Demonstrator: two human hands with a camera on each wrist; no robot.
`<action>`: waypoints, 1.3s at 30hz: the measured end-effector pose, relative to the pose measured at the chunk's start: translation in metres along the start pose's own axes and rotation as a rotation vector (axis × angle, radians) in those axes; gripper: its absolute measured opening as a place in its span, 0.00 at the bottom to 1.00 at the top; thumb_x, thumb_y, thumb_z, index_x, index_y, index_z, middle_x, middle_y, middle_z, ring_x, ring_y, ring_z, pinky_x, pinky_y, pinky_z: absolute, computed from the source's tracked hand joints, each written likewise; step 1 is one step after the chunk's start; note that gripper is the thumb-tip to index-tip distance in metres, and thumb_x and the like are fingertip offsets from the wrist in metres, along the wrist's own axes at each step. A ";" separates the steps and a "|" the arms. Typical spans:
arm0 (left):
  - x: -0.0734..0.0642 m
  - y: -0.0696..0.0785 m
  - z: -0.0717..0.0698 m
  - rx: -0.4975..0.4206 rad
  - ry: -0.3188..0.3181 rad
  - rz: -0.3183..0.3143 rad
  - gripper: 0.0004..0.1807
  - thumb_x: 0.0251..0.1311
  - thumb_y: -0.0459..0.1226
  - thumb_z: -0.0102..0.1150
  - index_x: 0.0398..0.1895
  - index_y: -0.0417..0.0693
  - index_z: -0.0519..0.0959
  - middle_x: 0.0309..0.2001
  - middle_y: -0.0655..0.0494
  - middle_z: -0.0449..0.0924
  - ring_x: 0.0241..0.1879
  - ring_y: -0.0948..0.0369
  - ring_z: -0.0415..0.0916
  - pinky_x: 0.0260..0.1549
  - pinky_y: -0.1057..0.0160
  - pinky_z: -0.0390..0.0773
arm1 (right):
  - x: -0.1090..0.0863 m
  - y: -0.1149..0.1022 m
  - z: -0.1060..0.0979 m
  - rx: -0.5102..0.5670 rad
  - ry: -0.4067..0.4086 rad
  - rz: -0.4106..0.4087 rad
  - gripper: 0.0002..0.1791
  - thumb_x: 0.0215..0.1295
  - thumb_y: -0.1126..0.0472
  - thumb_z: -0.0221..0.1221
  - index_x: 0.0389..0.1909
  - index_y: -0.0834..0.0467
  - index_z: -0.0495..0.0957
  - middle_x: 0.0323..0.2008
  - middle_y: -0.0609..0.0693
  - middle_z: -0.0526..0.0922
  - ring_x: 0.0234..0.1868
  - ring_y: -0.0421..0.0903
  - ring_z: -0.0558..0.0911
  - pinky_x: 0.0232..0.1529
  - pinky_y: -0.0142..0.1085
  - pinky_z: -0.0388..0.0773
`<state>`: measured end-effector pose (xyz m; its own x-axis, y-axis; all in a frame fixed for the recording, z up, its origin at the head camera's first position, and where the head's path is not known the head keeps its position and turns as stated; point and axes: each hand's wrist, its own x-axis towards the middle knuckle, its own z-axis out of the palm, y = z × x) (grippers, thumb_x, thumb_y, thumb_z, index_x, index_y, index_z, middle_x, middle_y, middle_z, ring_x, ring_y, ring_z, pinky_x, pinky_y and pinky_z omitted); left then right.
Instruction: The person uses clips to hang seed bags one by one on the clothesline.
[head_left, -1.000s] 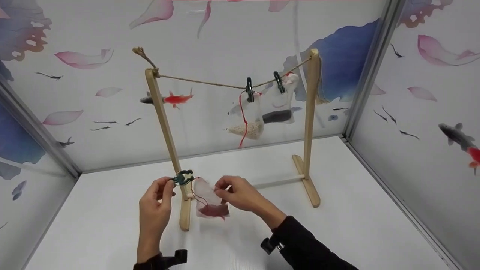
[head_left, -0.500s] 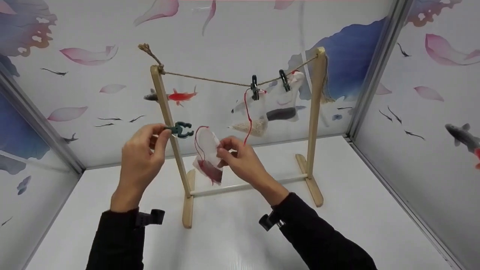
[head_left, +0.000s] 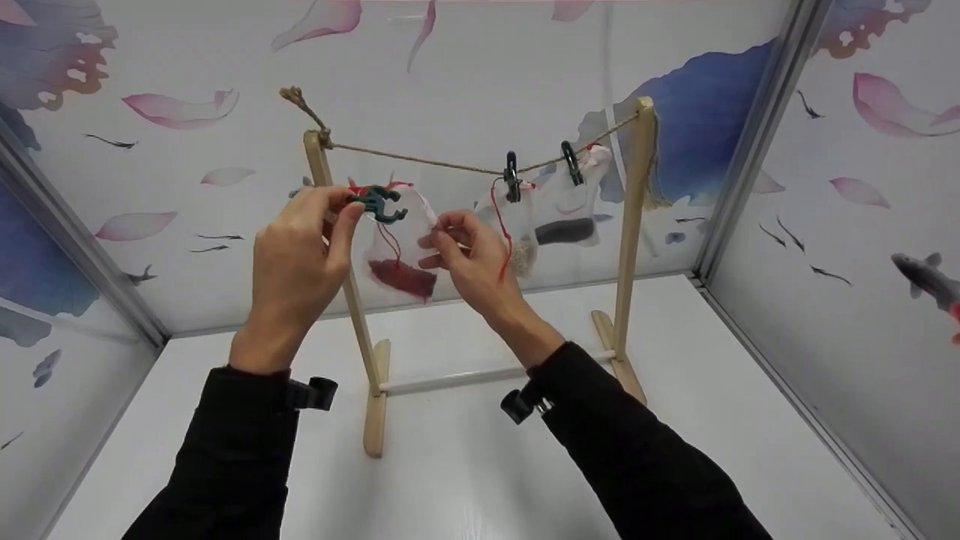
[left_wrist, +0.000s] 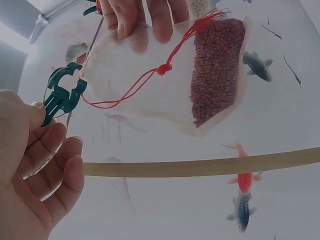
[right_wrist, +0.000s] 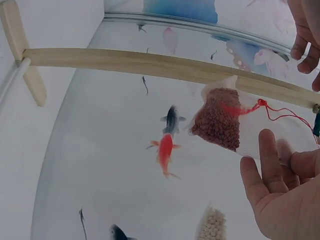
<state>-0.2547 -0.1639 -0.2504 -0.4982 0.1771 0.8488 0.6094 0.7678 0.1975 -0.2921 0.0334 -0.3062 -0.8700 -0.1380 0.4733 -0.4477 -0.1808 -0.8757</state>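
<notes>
My left hand (head_left: 296, 270) pinches the handles of a dark green spring clip (head_left: 381, 204) between thumb and fingers. In the left wrist view the clip (left_wrist: 62, 95) has its jaws spread apart beside the bag's top edge. With thumb and fingers, my right hand (head_left: 480, 262) pinches the side of a white mesh drawstring bag (head_left: 405, 279). Dark red beans fill the bag's bottom in the right wrist view, where a red cord (right_wrist: 262, 103) trails over its side. The bag's top is just under the rope (head_left: 420, 158), near the left post.
A wooden rack with a left post (head_left: 360, 322) and a right post (head_left: 630, 240) holds the rope. Two more mesh bags hang from it by clips: one with pale beans (head_left: 523, 259), one with dark contents (head_left: 564, 231). Patterned walls surround the white table (head_left: 465, 450).
Both hands have risen from low beside the left post up toward the rope, carrying the clip and the red-bean bag. The clip now overlaps the bag's upper part in the head view.
</notes>
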 end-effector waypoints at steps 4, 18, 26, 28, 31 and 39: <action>0.012 0.003 0.000 0.054 0.053 0.050 0.17 0.75 0.42 0.55 0.47 0.33 0.81 0.37 0.44 0.81 0.29 0.52 0.79 0.26 0.55 0.77 | 0.008 -0.002 0.000 0.009 0.035 0.009 0.06 0.75 0.73 0.52 0.49 0.70 0.72 0.42 0.69 0.83 0.37 0.55 0.87 0.47 0.41 0.84; 0.043 0.017 0.009 0.248 0.048 0.085 0.19 0.79 0.43 0.47 0.47 0.34 0.79 0.40 0.41 0.79 0.31 0.45 0.77 0.29 0.47 0.81 | 0.030 -0.011 -0.003 -0.005 0.034 -0.039 0.09 0.75 0.72 0.53 0.52 0.71 0.72 0.41 0.63 0.83 0.38 0.59 0.86 0.47 0.41 0.83; 0.048 0.017 0.010 0.274 0.025 0.081 0.19 0.79 0.42 0.47 0.46 0.34 0.79 0.40 0.40 0.79 0.33 0.44 0.78 0.30 0.46 0.81 | 0.032 -0.010 -0.007 -0.050 0.042 -0.059 0.08 0.75 0.70 0.54 0.51 0.69 0.74 0.40 0.61 0.84 0.37 0.59 0.87 0.46 0.40 0.84; 0.048 0.016 0.010 0.277 -0.002 0.080 0.18 0.79 0.42 0.47 0.47 0.33 0.79 0.39 0.40 0.79 0.33 0.44 0.78 0.31 0.45 0.81 | 0.033 -0.010 -0.007 -0.051 0.042 -0.062 0.08 0.76 0.70 0.54 0.51 0.69 0.74 0.40 0.61 0.84 0.38 0.61 0.87 0.46 0.40 0.84; 0.049 0.017 0.010 0.283 -0.039 0.083 0.18 0.79 0.41 0.48 0.48 0.33 0.79 0.39 0.40 0.79 0.33 0.44 0.78 0.31 0.46 0.81 | 0.034 -0.012 -0.007 -0.072 0.040 -0.077 0.08 0.76 0.70 0.54 0.51 0.68 0.74 0.40 0.61 0.83 0.38 0.62 0.87 0.45 0.40 0.84; 0.047 0.018 0.014 0.259 -0.163 0.080 0.18 0.77 0.41 0.52 0.54 0.33 0.78 0.44 0.40 0.79 0.36 0.45 0.79 0.32 0.46 0.82 | 0.036 -0.012 -0.009 -0.104 0.050 -0.107 0.06 0.75 0.70 0.54 0.49 0.67 0.75 0.39 0.60 0.84 0.35 0.58 0.87 0.44 0.40 0.84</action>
<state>-0.2762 -0.1327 -0.2137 -0.5602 0.3235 0.7626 0.4835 0.8752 -0.0161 -0.3199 0.0391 -0.2795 -0.8242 -0.0740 0.5614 -0.5552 -0.0895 -0.8269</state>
